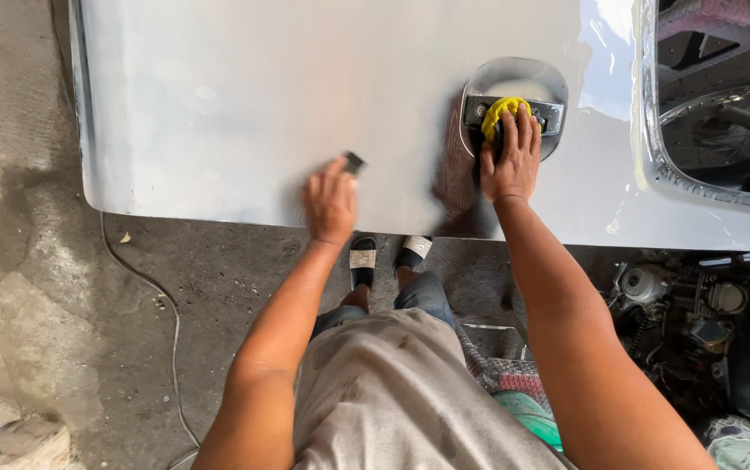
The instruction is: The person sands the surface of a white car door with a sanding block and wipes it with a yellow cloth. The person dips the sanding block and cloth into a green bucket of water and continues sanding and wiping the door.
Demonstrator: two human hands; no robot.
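Note:
A large pale grey car door panel (218,104) lies flat in front of me. My left hand (329,202) presses a small dark sanding block (354,162) against the panel's lower middle. My right hand (511,157) rests in the recessed door handle cup (514,78) and grips a yellow cloth (498,113) bunched over the handle. My feet in black sandals show below the panel's near edge.
The door's window opening (723,130) with a chrome rim sits at the right. Engine parts (679,305) lie on the ground at lower right. A thin cable (161,305) runs over the rough concrete floor at left. Broken stone (0,426) is at the bottom left.

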